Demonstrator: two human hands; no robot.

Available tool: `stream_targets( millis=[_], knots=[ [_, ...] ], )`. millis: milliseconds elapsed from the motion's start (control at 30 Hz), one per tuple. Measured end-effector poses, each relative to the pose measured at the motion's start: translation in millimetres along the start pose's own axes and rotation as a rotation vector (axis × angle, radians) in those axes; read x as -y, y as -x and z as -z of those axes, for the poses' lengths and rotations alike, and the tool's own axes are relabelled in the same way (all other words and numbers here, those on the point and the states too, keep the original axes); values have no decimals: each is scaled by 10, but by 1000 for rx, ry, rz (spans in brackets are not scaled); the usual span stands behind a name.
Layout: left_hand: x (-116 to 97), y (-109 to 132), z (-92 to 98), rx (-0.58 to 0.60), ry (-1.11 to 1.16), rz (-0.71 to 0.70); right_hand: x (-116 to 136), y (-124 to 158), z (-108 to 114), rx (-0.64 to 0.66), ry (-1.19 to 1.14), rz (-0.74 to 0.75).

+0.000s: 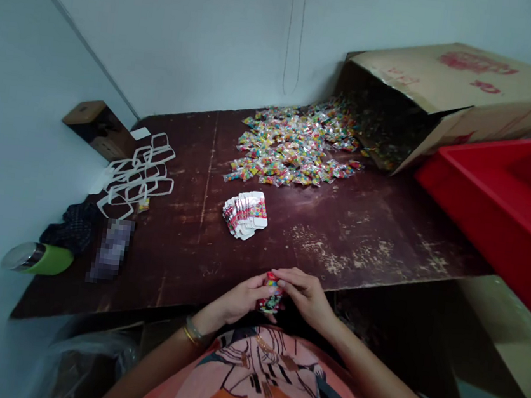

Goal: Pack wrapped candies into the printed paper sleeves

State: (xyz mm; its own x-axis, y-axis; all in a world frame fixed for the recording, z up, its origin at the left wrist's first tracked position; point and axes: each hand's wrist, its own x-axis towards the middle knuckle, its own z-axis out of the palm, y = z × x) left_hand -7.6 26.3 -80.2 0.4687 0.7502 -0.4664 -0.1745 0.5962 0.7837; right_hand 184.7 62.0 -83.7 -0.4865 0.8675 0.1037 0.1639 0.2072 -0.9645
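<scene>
Close to my body, at the table's front edge, both hands meet around a small printed box (272, 295) in red, yellow and green. My left hand (241, 298) is closed round its side. From the other side, the fingers of my right hand (305, 293) pinch its top end. The fingers hide much of the box. Beyond them on the table lies a fanned stack of flat printed cartons (246, 213) with white flaps. Farther back spreads a heap of small clear packets (295, 145) with colourful pieces inside.
An open cardboard box (451, 86) lies on its side at the back right, packets at its mouth. A red bin (484, 211) stands at the right. On the left are white loop-shaped pieces (138, 175), a brown box (103, 128), dark cloth (70, 228) and a green tumbler (50, 260).
</scene>
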Motion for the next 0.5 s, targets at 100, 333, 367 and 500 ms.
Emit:
stream_targets(
  millis=[100, 333, 367, 500],
  knots=[
    [-114, -36, 88, -47, -278, -178, 97, 131, 623, 60, 77, -163],
    [-590, -471, 908, -823, -1318, -526, -50, -230, 1102, 269, 382, -117],
    [-604, -561, 955, -848, -1428, -489, -134, -431, 947, 238, 398, -35],
    [-466, -810, 920, -722, -1730, -484, -473, -1264, 320, 53, 635, 197]
  ],
)
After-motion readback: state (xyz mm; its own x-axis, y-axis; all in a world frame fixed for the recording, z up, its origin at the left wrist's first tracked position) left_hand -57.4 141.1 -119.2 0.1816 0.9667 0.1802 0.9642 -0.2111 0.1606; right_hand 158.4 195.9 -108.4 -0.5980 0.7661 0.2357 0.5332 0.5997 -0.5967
